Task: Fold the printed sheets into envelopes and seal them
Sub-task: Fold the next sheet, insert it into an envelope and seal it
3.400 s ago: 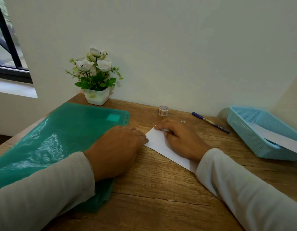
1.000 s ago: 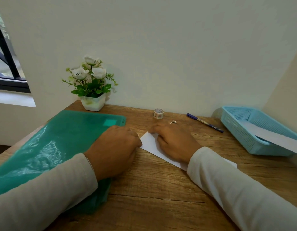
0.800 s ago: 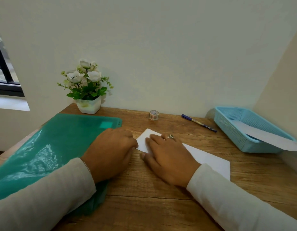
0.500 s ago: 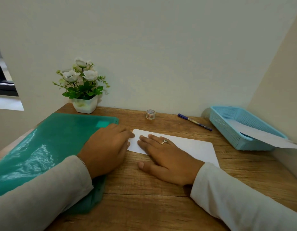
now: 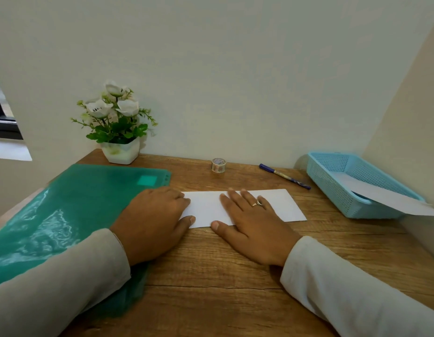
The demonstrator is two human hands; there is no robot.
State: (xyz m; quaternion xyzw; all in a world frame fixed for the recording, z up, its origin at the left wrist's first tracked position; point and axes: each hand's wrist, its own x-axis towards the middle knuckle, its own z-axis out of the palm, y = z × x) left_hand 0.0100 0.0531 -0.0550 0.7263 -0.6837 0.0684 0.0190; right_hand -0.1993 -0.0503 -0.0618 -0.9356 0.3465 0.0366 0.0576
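A folded white sheet [image 5: 281,205] lies flat as a long strip across the middle of the wooden desk [image 5: 211,271]. My right hand [image 5: 252,220] presses on its middle with straight, spread fingers; a ring sits on one finger. My left hand [image 5: 155,217] rests on the sheet's left end, knuckles bent, thumb touching the near edge. A small roll of patterned tape [image 5: 218,165] stands by the back wall. Another folded white sheet [image 5: 391,198] lies in the light blue basket [image 5: 332,181] at the right and sticks out over its rim.
A green plastic folder [image 5: 72,210] covers the desk's left side, under my left forearm. A white pot of artificial flowers [image 5: 118,132] stands at the back left. A blue pen [image 5: 284,176] lies between tape and basket. Walls close in behind and on the right.
The sheet has turned from a slant to lie square with the desk edge. My right hand has slid rightward along it and flattened out. My left hand stays on the left end.
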